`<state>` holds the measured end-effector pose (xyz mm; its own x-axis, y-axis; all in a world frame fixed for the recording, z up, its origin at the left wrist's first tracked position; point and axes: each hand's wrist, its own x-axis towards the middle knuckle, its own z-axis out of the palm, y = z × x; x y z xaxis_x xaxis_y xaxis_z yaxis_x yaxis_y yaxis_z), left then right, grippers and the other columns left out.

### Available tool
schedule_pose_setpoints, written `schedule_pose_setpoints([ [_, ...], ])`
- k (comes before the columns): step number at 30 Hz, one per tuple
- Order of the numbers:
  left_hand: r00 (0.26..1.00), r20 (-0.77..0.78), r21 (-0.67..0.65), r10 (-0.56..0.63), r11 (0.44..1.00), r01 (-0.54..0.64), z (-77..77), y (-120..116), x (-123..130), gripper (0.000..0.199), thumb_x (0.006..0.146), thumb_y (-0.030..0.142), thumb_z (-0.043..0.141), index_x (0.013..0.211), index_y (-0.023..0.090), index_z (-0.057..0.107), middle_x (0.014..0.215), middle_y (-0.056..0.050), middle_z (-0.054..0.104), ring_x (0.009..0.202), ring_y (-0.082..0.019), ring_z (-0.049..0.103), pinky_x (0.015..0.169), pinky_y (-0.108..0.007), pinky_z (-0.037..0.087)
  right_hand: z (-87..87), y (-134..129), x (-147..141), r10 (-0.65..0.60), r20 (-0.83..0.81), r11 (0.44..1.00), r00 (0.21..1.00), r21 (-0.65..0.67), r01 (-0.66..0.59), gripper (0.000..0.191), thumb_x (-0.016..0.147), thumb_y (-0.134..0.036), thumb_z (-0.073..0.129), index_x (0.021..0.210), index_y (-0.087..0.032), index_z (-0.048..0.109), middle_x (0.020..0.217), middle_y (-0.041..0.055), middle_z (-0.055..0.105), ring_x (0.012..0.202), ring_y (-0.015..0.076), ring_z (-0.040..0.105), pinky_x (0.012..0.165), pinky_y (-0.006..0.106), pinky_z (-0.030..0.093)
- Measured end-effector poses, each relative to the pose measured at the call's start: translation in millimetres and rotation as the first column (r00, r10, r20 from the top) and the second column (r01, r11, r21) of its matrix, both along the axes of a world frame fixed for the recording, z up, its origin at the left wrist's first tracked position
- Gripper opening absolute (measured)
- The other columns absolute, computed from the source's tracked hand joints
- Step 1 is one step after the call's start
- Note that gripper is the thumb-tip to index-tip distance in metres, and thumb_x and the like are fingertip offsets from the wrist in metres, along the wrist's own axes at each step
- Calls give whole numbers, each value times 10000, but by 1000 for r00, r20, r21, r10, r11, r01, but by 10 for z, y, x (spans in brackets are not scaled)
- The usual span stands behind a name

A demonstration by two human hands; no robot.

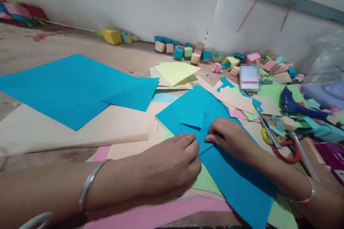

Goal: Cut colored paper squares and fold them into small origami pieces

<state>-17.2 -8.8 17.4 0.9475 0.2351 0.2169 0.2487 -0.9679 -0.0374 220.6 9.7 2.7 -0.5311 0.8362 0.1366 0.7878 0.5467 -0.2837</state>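
Observation:
A small folded piece of blue paper [202, 139] lies on larger blue sheets [242, 180], with a raised flap at its far side. My left hand [174, 161] is closed, its curled fingertips gripping the near left edge of the folded piece. At the right edge, my right hand [233, 137] pinches the same piece between thumb and bent fingers. Parts of the folded paper are hidden under both hands. Peach, green and pink sheets show beneath and around the blue ones.
Large blue sheets [75, 89] lie at left over peach paper [120, 125]. Scissors [291, 152], a cutter knife [268, 130] and a blue glue gun [301, 107] lie at right among scraps. Several small paper boxes [177, 53] line the wall. Yellow paper [176, 71] lies behind.

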Motion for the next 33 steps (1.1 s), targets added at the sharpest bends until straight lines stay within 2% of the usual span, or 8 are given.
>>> schedule_pose_setpoints([
  [4,1000,10,-67,-8,998,9,-11,21,-8,140,864,146,501,824,133,635,827,-133,613,889,-273,557,845,-437,505,-4,-3,-1,-5,0,999,1000,-32,5,276,931,-376,598,732,-198,529,738,27,604,691,164,526,619,271,371],
  [11,1000,-20,-98,-21,995,19,-34,38,-12,136,864,141,488,817,151,615,814,-107,594,873,-265,541,807,-418,494,-7,0,8,0,-27,999,1000,-41,-1,330,945,-442,552,727,-195,529,733,26,596,695,164,529,620,269,368],
  [15,993,46,-248,107,964,-92,-53,32,-24,168,932,164,450,815,157,570,823,-80,569,785,-214,511,693,-346,467,1,9,6,5,-36,999,999,-48,-7,316,925,-433,587,729,-189,539,725,24,594,697,166,529,622,268,366],
  [18,978,104,-335,181,932,-137,-60,27,-33,145,968,230,459,971,141,572,925,-82,580,818,-208,510,705,-338,454,0,14,5,3,-33,998,999,-57,-5,297,908,-412,617,733,-182,549,728,21,591,697,166,530,621,267,361],
  [22,987,26,-286,156,948,-142,-51,31,-19,318,932,291,561,1218,153,542,990,-72,584,865,-235,517,712,-368,435,-13,16,10,-9,-39,999,999,-51,7,295,901,-410,628,731,-181,552,715,14,577,679,162,516,605,266,346],
  [27,990,-75,-284,119,949,-136,-41,51,9,261,926,340,580,1121,168,597,963,-61,565,907,-251,522,733,-383,432,-20,24,11,-6,-66,998,998,-57,3,288,879,-385,665,719,-181,539,703,5,566,667,157,502,605,265,342],
  [30,990,-97,-254,107,959,-129,-51,54,22,248,921,349,587,1076,159,613,937,-60,559,888,-255,519,734,-393,434,-6,27,11,-11,-81,998,997,-65,6,272,870,-345,686,718,-182,530,705,3,562,669,154,495,609,263,340],
  [33,988,-101,-221,114,966,-134,-65,50,29,267,914,343,595,1085,140,616,937,-64,560,893,-256,517,722,-391,437,11,12,8,-20,-93,994,995,-104,11,275,864,-380,690,758,-183,531,737,4,568,686,154,499,617,262,348],
])
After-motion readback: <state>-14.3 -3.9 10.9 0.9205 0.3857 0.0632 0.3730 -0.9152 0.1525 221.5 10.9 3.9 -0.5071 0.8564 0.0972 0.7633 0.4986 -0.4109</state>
